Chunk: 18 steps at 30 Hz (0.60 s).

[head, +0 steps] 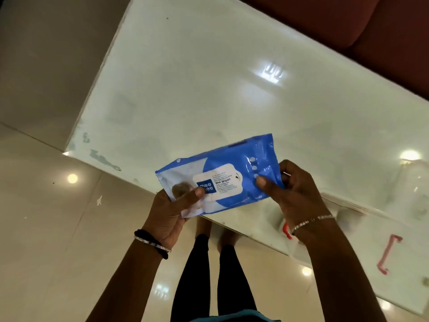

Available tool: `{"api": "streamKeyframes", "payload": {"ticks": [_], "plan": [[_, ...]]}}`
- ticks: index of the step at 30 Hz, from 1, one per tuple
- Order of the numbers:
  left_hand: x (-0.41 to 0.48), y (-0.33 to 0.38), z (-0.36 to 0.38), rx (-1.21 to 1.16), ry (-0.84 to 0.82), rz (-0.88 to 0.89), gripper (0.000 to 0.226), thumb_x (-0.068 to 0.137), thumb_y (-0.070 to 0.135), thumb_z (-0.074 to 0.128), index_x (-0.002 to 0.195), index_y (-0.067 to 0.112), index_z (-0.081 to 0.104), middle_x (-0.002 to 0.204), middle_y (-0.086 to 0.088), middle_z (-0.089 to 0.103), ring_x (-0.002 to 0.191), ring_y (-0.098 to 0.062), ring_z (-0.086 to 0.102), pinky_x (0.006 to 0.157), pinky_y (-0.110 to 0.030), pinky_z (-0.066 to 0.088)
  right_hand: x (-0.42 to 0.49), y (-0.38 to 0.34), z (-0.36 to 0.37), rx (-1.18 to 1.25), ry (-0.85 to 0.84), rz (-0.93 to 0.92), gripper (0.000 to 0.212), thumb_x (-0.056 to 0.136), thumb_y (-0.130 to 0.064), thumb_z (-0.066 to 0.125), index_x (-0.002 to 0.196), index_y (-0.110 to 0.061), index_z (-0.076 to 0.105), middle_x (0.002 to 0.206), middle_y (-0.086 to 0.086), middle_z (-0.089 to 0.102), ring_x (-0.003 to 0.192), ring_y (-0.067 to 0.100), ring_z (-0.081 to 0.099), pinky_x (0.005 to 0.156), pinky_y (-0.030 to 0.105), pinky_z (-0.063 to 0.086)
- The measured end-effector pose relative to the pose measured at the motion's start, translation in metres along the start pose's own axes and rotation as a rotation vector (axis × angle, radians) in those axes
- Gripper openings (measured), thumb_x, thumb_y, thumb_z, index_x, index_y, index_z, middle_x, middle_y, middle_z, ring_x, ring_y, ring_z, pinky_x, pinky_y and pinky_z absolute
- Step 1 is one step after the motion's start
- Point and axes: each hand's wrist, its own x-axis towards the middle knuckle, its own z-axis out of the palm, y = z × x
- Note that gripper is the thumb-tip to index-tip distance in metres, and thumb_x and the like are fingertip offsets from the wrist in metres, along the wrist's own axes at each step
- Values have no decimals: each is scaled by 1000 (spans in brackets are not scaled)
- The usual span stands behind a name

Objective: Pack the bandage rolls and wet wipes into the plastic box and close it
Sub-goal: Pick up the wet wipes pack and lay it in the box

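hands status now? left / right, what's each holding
Left hand: closed on the wet wipes pack, grip at its left end.
Right hand: closed on the same pack, thumb and fingers pinching its right end.

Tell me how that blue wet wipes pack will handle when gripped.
The wet wipes pack is probably soft and floppy: its film creases under the right hand. Its glossy film may be slippery. The left hand holds the other end, suggesting it sags.

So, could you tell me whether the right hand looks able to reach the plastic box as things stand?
Probably yes: the plastic box sits just beside the right hand with nothing between, though that hand grips the wet wipes.
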Motion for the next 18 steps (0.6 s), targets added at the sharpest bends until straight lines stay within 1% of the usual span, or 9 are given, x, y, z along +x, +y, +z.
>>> {"api": "streamKeyframes", "payload": {"ticks": [2,3,5,8,10,11,13,15,18], "plan": [[-5,-4,18,70,-38,-21,62,59,39,87,113,16,65,102,-13,69,95,-30,61,81,-43,49,-19,6,-19,47,52,7,36,74,-14,77,96,5,56,91,19,75,83,35,72,74,39,54],[-9,-7,29,117,-47,-32,58,62,42,85,111,17,67,104,-15,67,95,-32,59,79,-42,49,-30,9,-30,64,83,16,36,75,-14,75,99,4,56,92,18,76,86,38,72,74,40,54],[-14,-16,53,268,-48,-30,55,63,43,84,104,10,68,91,-22,66,83,-34,60,62,-31,53,-52,14,-52,116,138,23,31,79,-9,71,106,1,59,97,16,76,90,33,74,72,32,59],[-21,-32,89,397,-22,-23,33,64,26,86,83,4,71,64,-21,61,55,-26,56,49,-26,51,-82,28,-86,180,181,24,30,86,-4,63,116,-6,62,109,12,74,100,26,72,78,28,59],[-24,-47,114,422,-67,-41,41,68,18,84,80,-15,61,60,-18,51,50,-22,44,45,-24,45,-100,41,-109,209,228,27,31,86,-7,61,118,-7,64,114,12,73,106,27,70,86,33,58],[-25,-57,126,435,-90,-58,42,70,16,82,78,-17,58,61,-16,50,52,-22,42,46,-25,43,-108,47,-120,225,266,36,32,86,-9,60,117,-7,65,115,12,72,108,28,69,88,34,57],[-27,-74,150,508,-120,-80,28,69,17,84,65,-2,64,57,-10,54,52,-19,45,51,-29,44,-119,60,-139,268,351,64,31,83,-14,60,113,-9,67,113,12,73,108,29,68,91,38,56],[-25,-94,168,617,-123,-81,27,64,21,88,57,13,63,53,6,59,47,-15,51,55,-29,49,-127,70,-158,318,421,100,30,82,-17,60,110,-12,69,112,12,74,107,29,69,95,42,53],[-23,-118,187,758,-126,-58,27,58,32,88,69,18,69,66,8,70,61,-16,67,62,-38,60,-132,86,-181,384,466,130,30,79,-21,63,107,-15,69,110,10,75,103,25,71,90,37,56]]}}
